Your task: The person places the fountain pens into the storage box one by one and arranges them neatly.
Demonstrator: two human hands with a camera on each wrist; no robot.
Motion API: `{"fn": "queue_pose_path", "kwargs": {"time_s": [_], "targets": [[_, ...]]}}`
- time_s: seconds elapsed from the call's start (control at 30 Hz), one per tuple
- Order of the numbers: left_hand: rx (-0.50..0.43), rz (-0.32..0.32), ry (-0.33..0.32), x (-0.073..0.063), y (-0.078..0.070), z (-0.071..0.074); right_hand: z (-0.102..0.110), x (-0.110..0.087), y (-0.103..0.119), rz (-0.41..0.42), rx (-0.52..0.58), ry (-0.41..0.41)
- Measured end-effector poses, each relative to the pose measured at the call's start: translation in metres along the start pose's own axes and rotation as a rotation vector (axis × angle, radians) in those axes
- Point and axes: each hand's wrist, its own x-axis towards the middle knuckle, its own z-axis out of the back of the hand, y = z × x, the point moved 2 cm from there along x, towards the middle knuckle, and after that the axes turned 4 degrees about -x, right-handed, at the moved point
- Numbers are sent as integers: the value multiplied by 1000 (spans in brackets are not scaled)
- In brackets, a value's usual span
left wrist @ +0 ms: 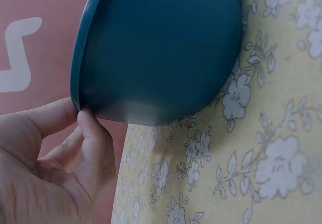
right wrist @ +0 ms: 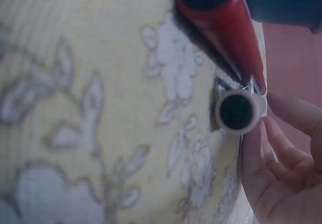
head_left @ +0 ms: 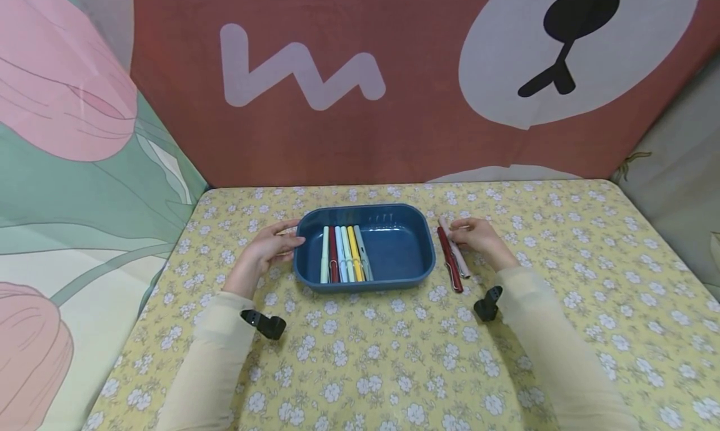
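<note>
My left hand (head_left: 272, 248) pinches the left rim of a dark blue rectangular tray (head_left: 405, 282); in the left wrist view the thumb and fingers (left wrist: 90, 153) are on the rim of the tray (left wrist: 166, 48). Several clip pens lie side by side in its left half, among them a red pen (head_left: 333, 256) and a yellow pen (head_left: 354, 253). Right of the tray, my right hand (head_left: 477, 237) pinches a pale pink pen (head_left: 460, 259) by its far part. Touching or nearly touching that pen is another red pen (head_left: 450, 259), lying on the cloth.
A yellow flowered cloth (head_left: 365, 362) covers the table. Behind stands a reddish-brown printed backdrop (head_left: 394, 143), with a floral curtain (head_left: 101, 200) along the left. Black wrist cameras sit on both sleeves.
</note>
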Motion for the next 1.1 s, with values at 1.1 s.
{"fn": "queue_pose_path", "kwargs": {"time_s": [1.1], "targets": [[9,-15,1,0,0,0,-1,-1,3,29,-146,-3]]}}
